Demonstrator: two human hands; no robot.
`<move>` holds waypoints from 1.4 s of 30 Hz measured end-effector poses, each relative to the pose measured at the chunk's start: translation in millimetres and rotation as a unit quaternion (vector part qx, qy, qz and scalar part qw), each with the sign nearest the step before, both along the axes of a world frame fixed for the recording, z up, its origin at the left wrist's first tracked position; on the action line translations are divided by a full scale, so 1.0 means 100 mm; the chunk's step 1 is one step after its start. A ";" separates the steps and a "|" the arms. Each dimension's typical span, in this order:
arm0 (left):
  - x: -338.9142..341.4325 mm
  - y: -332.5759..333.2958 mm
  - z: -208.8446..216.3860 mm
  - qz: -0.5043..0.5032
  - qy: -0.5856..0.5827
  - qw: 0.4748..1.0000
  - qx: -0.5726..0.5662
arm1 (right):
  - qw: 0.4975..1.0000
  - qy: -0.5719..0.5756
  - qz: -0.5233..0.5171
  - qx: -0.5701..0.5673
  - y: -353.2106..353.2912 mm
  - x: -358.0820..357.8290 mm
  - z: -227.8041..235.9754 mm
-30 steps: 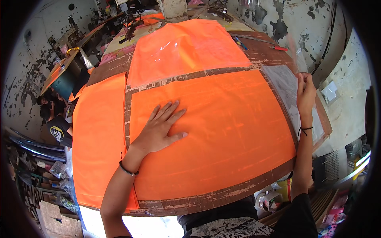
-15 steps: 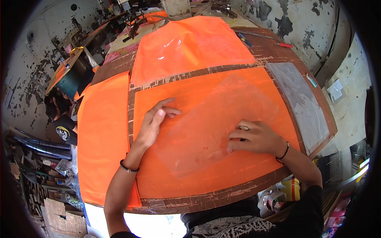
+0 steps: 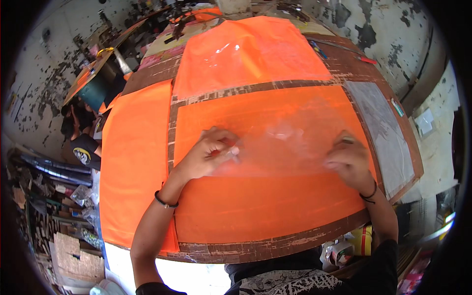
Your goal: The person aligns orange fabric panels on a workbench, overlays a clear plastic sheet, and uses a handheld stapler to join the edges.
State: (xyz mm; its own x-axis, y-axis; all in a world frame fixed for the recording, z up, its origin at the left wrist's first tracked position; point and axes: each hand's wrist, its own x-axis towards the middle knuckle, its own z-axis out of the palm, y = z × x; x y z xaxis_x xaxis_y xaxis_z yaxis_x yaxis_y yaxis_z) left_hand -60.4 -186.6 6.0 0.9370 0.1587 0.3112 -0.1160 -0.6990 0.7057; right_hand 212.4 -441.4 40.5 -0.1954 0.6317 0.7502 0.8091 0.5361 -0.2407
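One clear film (image 3: 285, 160) hangs over our middle orange sheet (image 3: 275, 209); our left hand (image 3: 210, 153) pinches it toward the sheet's left edge, our curled, blurred right hand (image 3: 351, 160) toward its right.

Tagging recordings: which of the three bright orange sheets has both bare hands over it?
The broad middle orange sheet, beneath left hand and right hand; neither hand covers the narrow left orange sheet or glossy far orange sheet.

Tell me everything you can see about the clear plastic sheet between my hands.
The clear plastic sheet looks thin and glossy, rumpled near its middle, its near edge fairly straight. It lies over the orange sheet; whether they touch is unclear. Your left hand pinches it; your right hand is blurred at its other side.
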 end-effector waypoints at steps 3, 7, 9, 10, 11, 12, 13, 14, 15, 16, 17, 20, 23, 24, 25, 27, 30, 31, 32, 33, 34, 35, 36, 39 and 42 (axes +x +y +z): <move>-0.11 -0.10 0.12 0.048 0.111 0.931 -0.345 | 0.960 0.277 -0.037 0.005 -0.20 0.06 0.01; 0.05 -0.26 0.22 -0.192 -0.030 0.922 -0.336 | 0.861 0.473 -0.180 0.057 -0.21 0.33 0.06; 0.10 -0.34 0.21 -0.198 -0.051 0.913 -0.352 | 0.799 0.555 -0.218 0.079 -0.12 0.38 0.14; 0.09 -0.36 0.21 -0.208 -0.022 0.912 -0.354 | 0.726 0.631 -0.255 0.100 -0.09 0.39 0.17; 0.08 -0.38 0.20 -0.216 0.008 0.909 -0.356 | 0.727 0.633 -0.250 0.096 -0.11 0.43 0.18; 0.07 -0.42 0.19 -0.181 0.037 0.899 -0.396 | 0.726 0.645 -0.233 0.053 -0.16 0.51 0.16; 0.08 -0.46 0.17 -0.178 0.035 0.900 -0.397 | 0.724 0.654 -0.218 0.011 -0.21 0.60 0.14; 0.11 -0.50 0.17 -0.131 0.047 0.925 -0.352 | 0.718 0.662 -0.212 0.031 -0.22 0.68 0.11; 0.13 -0.53 0.17 -0.083 0.059 0.946 -0.307 | 0.718 0.662 -0.210 0.029 -0.24 0.75 0.11; 0.14 -0.53 0.15 -0.079 0.060 0.947 -0.307 | 0.711 0.666 -0.226 0.013 -0.23 0.81 0.09; 0.15 -0.52 0.11 -0.055 0.036 0.970 -0.233 | 0.703 0.669 -0.241 -0.003 -0.22 0.86 0.07; 0.16 -0.54 0.09 -0.035 0.009 0.986 -0.161 | 0.706 0.666 -0.241 -0.031 -0.23 0.96 0.02; 0.18 -0.61 0.06 -0.056 -0.001 0.979 -0.197 | 0.709 0.660 -0.234 -0.086 -0.30 1.11 -0.10; 0.20 -0.65 0.05 -0.072 -0.007 0.971 -0.227 | 0.736 0.635 -0.214 -0.095 -0.28 1.10 -0.17; 0.21 -0.68 0.04 -0.069 -0.006 0.971 -0.227 | 0.760 0.612 -0.193 -0.105 -0.21 1.00 -0.19; 0.21 -0.72 0.02 -0.099 0.006 0.953 -0.287 | 0.756 0.581 -0.222 -0.206 -0.15 0.63 0.05; 0.16 -0.73 -0.01 -0.153 -0.001 0.950 -0.273 | 0.820 0.524 -0.074 -0.219 -0.05 0.33 -0.04; 0.16 -0.74 0.00 -0.150 -0.001 0.950 -0.273 | 0.820 0.524 -0.071 -0.221 -0.04 0.25 -0.08; 0.16 -0.75 0.03 -0.165 -0.018 0.943 -0.289 | 0.846 0.477 -0.044 -0.234 -0.03 0.17 -0.11; 0.15 -0.75 0.05 -0.180 -0.034 0.935 -0.304 | 0.870 0.428 -0.015 -0.246 -0.04 0.13 -0.15; 0.14 -0.71 0.05 -0.175 -0.034 0.936 -0.304 | 0.852 0.437 -0.005 -0.289 -0.05 0.10 -0.16; 0.15 -0.64 0.07 -0.206 0.004 0.931 -0.301 | 0.852 0.436 -0.006 -0.290 -0.06 0.08 -0.16; 0.15 -0.60 0.07 -0.237 0.042 0.924 -0.298 | 0.861 0.418 -0.019 -0.289 -0.06 0.06 -0.16; 0.13 -0.67 0.18 -0.211 0.073 0.950 -0.219 | 0.884 0.383 -0.034 -0.267 -0.05 0.09 -0.26; 0.08 -0.86 0.38 -0.133 0.106 0.985 0.029 | 0.895 0.365 -0.031 -0.253 -0.08 0.06 -0.25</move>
State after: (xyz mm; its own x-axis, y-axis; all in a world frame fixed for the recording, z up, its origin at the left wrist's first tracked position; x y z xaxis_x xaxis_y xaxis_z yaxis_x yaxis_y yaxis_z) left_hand -52.9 -272.4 44.3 0.9879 -0.1137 0.1057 -0.1552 -0.7029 0.6942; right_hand 218.4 -449.1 15.1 0.2772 0.9198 0.2779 0.3614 0.1682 -0.9171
